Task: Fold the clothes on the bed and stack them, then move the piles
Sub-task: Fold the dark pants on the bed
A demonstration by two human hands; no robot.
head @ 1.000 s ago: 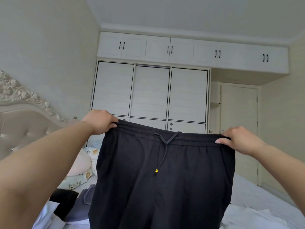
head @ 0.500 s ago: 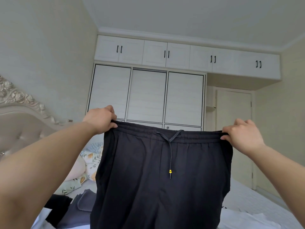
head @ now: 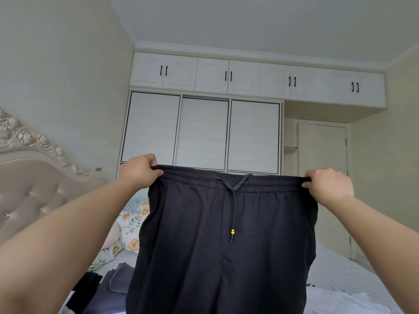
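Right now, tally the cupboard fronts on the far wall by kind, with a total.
Upper cabinet doors with black handles: 8
Tall sliding wardrobe panels: 3
Total: 11
The black trousers, held up by the left hand and right hand, hide whatever lies lower.

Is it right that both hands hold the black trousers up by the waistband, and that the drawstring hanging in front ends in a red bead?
Not quite. The head view shows the left hand and the right hand holding the black trousers up by the waistband, but the drawstring ends in a yellow bead, not a red one.
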